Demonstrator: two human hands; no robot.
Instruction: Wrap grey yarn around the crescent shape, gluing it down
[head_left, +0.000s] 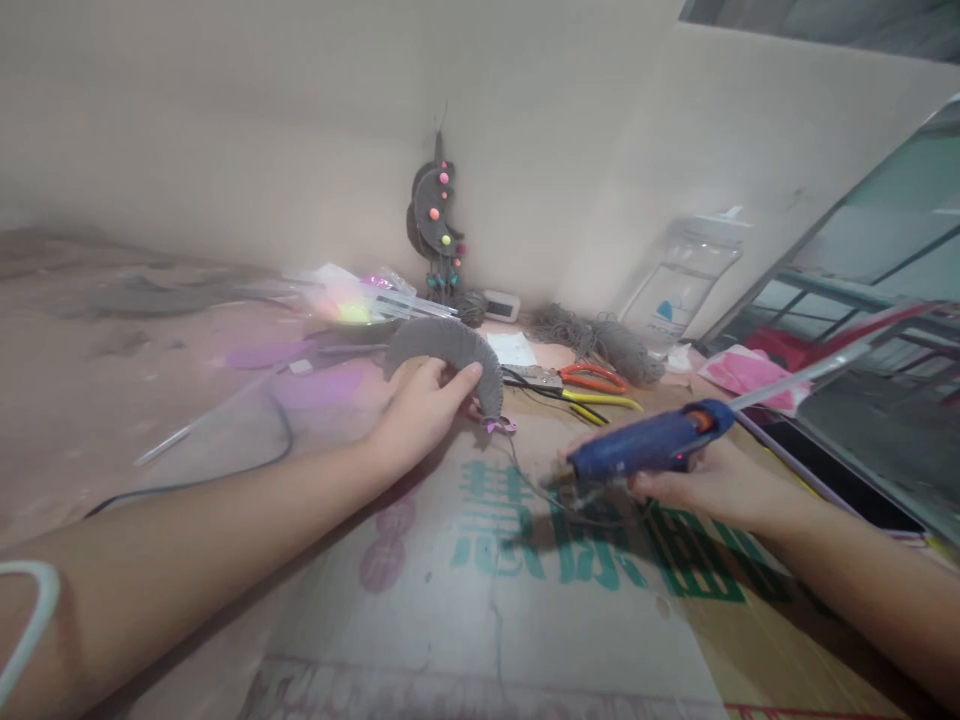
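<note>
My left hand (431, 405) is closed on a grey crescent-shaped piece (450, 343) with stitched-looking edges, thumb in front. At the crescent's lower tip hangs a small purple trim (501, 426), and a thin grey strand runs from there toward the right. My right hand (682, 480) grips a blue hot glue gun (649, 442), with a long clear glue stick (817, 368) sticking out of its rear. The gun's nozzle points left, apart from the crescent, above the printed cardboard (510, 620). Most of the fingers on the gun are hidden behind it.
A grey hanging ornament with coloured balls (435, 210) is against the wall. Orange-handled pliers (592, 377), yellow-handled pliers (600, 399), grey yarn (600, 338) and a water bottle (679, 275) stand or lie behind. A phone (832, 470) lies at right. Clear sticks (420, 300) are at back left.
</note>
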